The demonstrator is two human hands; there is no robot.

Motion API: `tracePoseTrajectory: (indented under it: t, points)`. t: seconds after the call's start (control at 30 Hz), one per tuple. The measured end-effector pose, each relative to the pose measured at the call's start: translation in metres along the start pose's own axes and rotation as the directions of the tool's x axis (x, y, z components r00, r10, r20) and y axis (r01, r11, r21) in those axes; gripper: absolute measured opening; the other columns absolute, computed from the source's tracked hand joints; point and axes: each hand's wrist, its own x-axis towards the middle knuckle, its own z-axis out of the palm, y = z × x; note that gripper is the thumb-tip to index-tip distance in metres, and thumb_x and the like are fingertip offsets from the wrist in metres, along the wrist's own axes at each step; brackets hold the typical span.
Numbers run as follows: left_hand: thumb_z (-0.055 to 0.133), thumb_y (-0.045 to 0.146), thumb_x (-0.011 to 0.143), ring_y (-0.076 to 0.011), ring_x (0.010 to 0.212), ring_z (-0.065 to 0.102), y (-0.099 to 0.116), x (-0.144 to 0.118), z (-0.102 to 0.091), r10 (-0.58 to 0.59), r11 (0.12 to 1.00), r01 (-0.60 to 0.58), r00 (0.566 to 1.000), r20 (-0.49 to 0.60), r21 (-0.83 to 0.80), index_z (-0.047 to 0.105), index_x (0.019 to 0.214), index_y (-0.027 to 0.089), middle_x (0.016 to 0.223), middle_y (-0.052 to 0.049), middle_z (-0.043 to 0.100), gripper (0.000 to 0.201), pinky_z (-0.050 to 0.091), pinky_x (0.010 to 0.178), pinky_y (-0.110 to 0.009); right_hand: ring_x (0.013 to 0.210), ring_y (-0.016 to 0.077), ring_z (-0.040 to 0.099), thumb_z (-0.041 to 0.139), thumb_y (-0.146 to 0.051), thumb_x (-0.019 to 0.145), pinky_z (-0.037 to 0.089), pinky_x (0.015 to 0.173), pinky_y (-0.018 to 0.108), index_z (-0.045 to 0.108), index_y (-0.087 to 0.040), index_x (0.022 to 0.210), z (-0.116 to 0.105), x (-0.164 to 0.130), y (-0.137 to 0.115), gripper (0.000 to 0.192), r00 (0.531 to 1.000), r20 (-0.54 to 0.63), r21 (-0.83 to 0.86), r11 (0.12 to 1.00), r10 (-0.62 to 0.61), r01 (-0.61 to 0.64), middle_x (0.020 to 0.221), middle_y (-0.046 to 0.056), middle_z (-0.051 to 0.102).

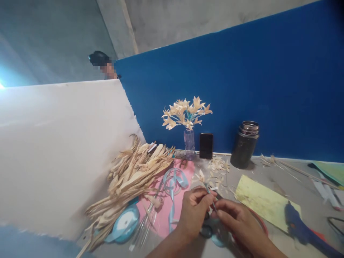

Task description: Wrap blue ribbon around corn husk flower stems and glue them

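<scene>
A small cream husk flower (200, 176) on a thin blue-wrapped stem stands between my hands, its bloom pointing up and away from me. My left hand (195, 208) pinches the stem just below the bloom. Lower down, my right hand (236, 218) is closed on the same stem with thumb and fingertips. Black-handled scissors (206, 231) lie under the hands, mostly covered. To the left, a pink sheet (185, 170) bears a loose roll of light blue ribbon (172, 182).
Dried corn husks (145, 168) heap at the left, beside a blue ribbon spool (126, 223). A vase (189, 143) of husk flowers, a phone (206, 146) and a dark flask (244, 145) stand at the back. Rightward lie yellow paper (264, 199) and a blue glue gun (303, 229).
</scene>
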Motion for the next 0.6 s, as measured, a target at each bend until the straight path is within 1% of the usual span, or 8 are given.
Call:
tracePoseTrajectory:
  t: [0.07, 0.1, 0.2, 0.3, 0.47, 0.53, 0.6]
  points:
    - [0.075, 0.038, 0.076, -0.009, 0.054, 0.05, 0.001, -0.003, 0.003, -0.01, 1.0, 0.01, 1.0, 0.0, -0.013, 0.075, 0.076, 0.012, 0.07, -0.005, 0.065, 0.026, 0.038, 0.051, -0.021, 0.054, 0.0106, 0.045, 0.073, -0.056, 0.077, 0.034, 0.051, 0.023, 0.072, -0.017, 0.071, 0.0, -0.001, -0.002, 0.04, 0.999, -0.001, -0.051, 0.998, -0.036, 0.036, 0.066, 0.002, 0.065]
    - [0.075, 0.039, 0.075, -0.009, 0.054, 0.05, 0.002, -0.005, 0.003, -0.022, 0.999, 0.022, 1.0, 0.002, -0.035, 0.076, 0.08, 0.012, 0.071, -0.005, 0.065, 0.027, 0.038, 0.051, -0.021, 0.053, 0.0104, 0.045, 0.071, -0.057, 0.079, 0.034, 0.051, 0.023, 0.071, -0.016, 0.069, 0.0, -0.002, -0.003, 0.041, 0.999, 0.0, -0.063, 0.997, -0.042, 0.042, 0.064, 0.001, 0.064]
    - [0.073, 0.046, 0.078, -0.0087, 0.05, 0.048, 0.004, -0.008, 0.001, -0.031, 0.994, 0.032, 0.999, 0.011, -0.105, 0.074, 0.091, 0.012, 0.063, -0.002, 0.061, 0.036, 0.038, 0.049, -0.021, 0.052, 0.0098, 0.044, 0.069, -0.059, 0.079, 0.034, 0.05, 0.023, 0.072, -0.016, 0.072, 0.0, -0.005, -0.008, 0.044, 1.0, 0.008, -0.071, 0.997, -0.016, 0.016, 0.063, 0.001, 0.064]
    - [0.07, 0.049, 0.081, -0.0092, 0.05, 0.047, 0.006, -0.008, -0.002, -0.019, 0.989, 0.023, 0.999, 0.031, -0.147, 0.072, 0.09, 0.012, 0.056, 0.001, 0.055, 0.038, 0.038, 0.049, -0.02, 0.051, 0.0099, 0.045, 0.07, -0.06, 0.077, 0.035, 0.05, 0.022, 0.072, -0.017, 0.072, 0.0, -0.008, -0.015, 0.044, 1.0, 0.017, -0.063, 0.998, -0.002, 0.003, 0.061, 0.001, 0.064]
    - [0.075, 0.045, 0.077, -0.0076, 0.05, 0.05, 0.007, -0.007, 0.0, -0.035, 0.985, 0.038, 0.999, 0.019, -0.169, 0.072, 0.089, 0.012, 0.072, -0.003, 0.065, 0.035, 0.04, 0.048, -0.02, 0.047, 0.0093, 0.041, 0.073, -0.063, 0.073, 0.035, 0.047, 0.023, 0.07, -0.017, 0.067, 0.002, -0.011, -0.025, 0.046, 1.0, 0.021, -0.054, 0.999, 0.003, -0.001, 0.055, -0.001, 0.059]
    - [0.074, 0.043, 0.076, -0.0077, 0.05, 0.051, 0.008, -0.007, 0.003, -0.031, 0.986, 0.033, 0.999, 0.014, -0.166, 0.072, 0.087, 0.012, 0.074, -0.004, 0.066, 0.033, 0.04, 0.047, -0.02, 0.045, 0.0091, 0.041, 0.073, -0.062, 0.072, 0.035, 0.046, 0.023, 0.069, -0.017, 0.065, 0.002, -0.012, -0.026, 0.046, 1.0, 0.011, -0.047, 0.999, 0.011, -0.011, 0.053, -0.002, 0.058]
    - [0.074, 0.042, 0.076, -0.0077, 0.05, 0.051, 0.01, -0.008, 0.005, -0.03, 0.985, 0.031, 0.999, 0.01, -0.168, 0.072, 0.084, 0.012, 0.074, -0.004, 0.067, 0.032, 0.04, 0.047, -0.02, 0.046, 0.0092, 0.042, 0.074, -0.058, 0.072, 0.037, 0.046, 0.023, 0.069, -0.017, 0.066, 0.001, -0.011, -0.026, 0.042, 1.0, -0.002, -0.042, 0.999, 0.009, -0.009, 0.054, -0.001, 0.06]
